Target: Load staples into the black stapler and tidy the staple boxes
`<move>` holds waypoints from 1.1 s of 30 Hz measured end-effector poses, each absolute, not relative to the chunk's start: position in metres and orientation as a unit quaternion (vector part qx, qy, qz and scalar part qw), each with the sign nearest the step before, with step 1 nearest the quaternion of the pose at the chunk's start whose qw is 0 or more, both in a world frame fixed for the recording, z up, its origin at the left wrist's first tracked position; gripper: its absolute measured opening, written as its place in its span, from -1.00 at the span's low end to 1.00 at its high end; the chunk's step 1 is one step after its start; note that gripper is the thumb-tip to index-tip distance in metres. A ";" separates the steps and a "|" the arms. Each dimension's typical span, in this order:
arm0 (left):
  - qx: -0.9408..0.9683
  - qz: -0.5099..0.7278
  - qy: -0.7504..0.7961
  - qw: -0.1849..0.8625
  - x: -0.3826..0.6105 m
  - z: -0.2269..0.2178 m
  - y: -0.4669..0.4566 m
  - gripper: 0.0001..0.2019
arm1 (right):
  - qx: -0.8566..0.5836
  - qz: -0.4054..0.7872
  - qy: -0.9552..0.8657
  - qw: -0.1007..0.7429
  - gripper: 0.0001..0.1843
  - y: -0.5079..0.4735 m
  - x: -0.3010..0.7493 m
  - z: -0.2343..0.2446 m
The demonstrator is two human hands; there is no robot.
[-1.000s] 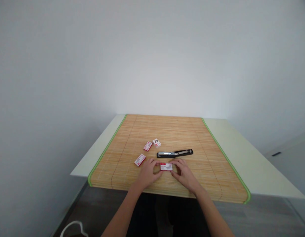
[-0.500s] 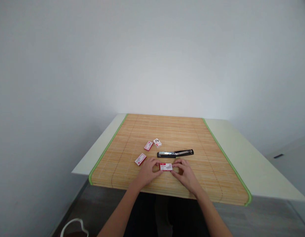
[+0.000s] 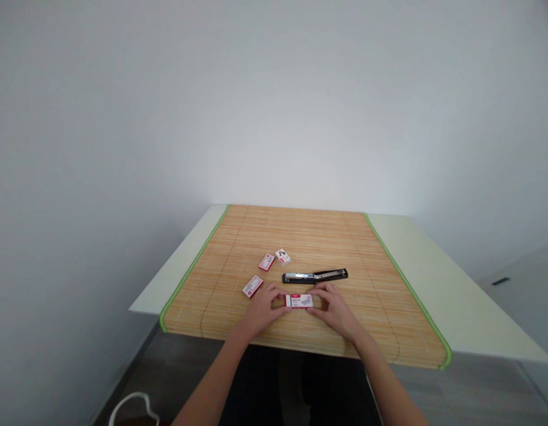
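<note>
A small red and white box (image 3: pixel 299 300) lies on the bamboo mat (image 3: pixel 380 296) near its front edge. My left hand (image 3: pixel 262 307) grips the box's left end with fingertips closed on it. The box's right end is pinched by my right hand (image 3: pixel 336 307). Just behind the box lies a black stapler (image 3: pixel 315 276), swung open flat with its metal rail showing.
Three more small red and white boxes (image 3: pixel 252 286) (image 3: pixel 266 261) (image 3: pixel 282 256) lie on the mat to the left of the stapler. The mat covers a pale table (image 3: pixel 433 266) set against a white wall. A white curved object (image 3: pixel 132 408) shows on the floor at lower left.
Both hands stay on the box and have shifted slightly. The box now looks a little longer, as if its inner tray has slid out sideways.
</note>
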State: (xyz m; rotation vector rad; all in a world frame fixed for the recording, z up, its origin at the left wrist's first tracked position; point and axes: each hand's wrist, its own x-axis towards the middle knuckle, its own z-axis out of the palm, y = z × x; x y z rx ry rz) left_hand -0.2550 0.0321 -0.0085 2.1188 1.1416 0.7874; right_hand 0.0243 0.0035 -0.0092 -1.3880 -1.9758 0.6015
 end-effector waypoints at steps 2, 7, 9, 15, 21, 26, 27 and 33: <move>0.796 0.294 0.437 0.298 -0.260 -0.008 0.032 -0.71 | -0.528 0.237 -0.751 0.318 -0.64 0.002 0.029 -0.006; 0.797 0.285 0.447 0.288 -0.271 -0.007 0.031 -0.72 | -0.526 0.240 -0.751 0.319 -0.63 0.001 0.036 -0.005; 0.798 0.284 0.448 0.287 -0.273 -0.005 0.031 -0.72 | -0.524 0.243 -0.751 0.320 -0.63 0.002 0.036 -0.006; 0.789 0.286 0.456 0.295 -0.273 -0.004 0.026 -0.60 | -0.527 0.259 -0.745 0.317 -0.57 0.000 0.038 -0.004; 0.715 0.344 0.511 0.329 -0.254 -0.006 0.038 -0.57 | -0.542 0.292 -0.717 0.326 -0.54 0.008 0.023 0.023; 0.718 0.341 0.521 0.312 -0.232 -0.009 0.066 -0.56 | -0.576 0.278 -0.711 0.294 -0.61 0.041 -0.006 0.035; 0.721 0.333 0.526 0.303 -0.229 -0.012 0.071 -0.56 | -0.578 0.273 -0.713 0.288 -0.63 0.048 -0.010 0.034; 0.742 0.289 0.539 0.274 -0.229 -0.024 0.083 -0.65 | -0.582 0.282 -0.706 0.289 -0.74 0.063 -0.020 0.022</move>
